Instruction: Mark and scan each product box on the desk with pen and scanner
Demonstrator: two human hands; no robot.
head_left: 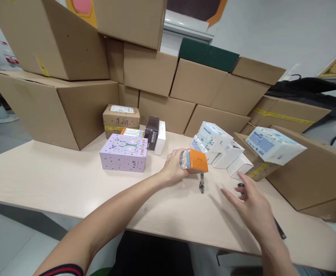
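Note:
My left hand (174,168) is closed around a small orange box (199,161) with a pale printed side, held over the middle of the table. Just below that box a dark pen (201,183) lies on the tabletop. On the right, my right hand (252,203) is held with fingers apart and nothing gripped. Partly behind its fingers is a small black object (242,188) whose kind I cannot make out. Nearest to the right fingertips stands a small white box (239,165).
A lilac box (123,155) sits left, with a dark box (152,132) and a white box (160,138) behind. Blue-white tissue packs (214,136) stand right of centre; another pack (274,145) tops a carton. Large cardboard boxes (159,111) wall the back of the table (55,180).

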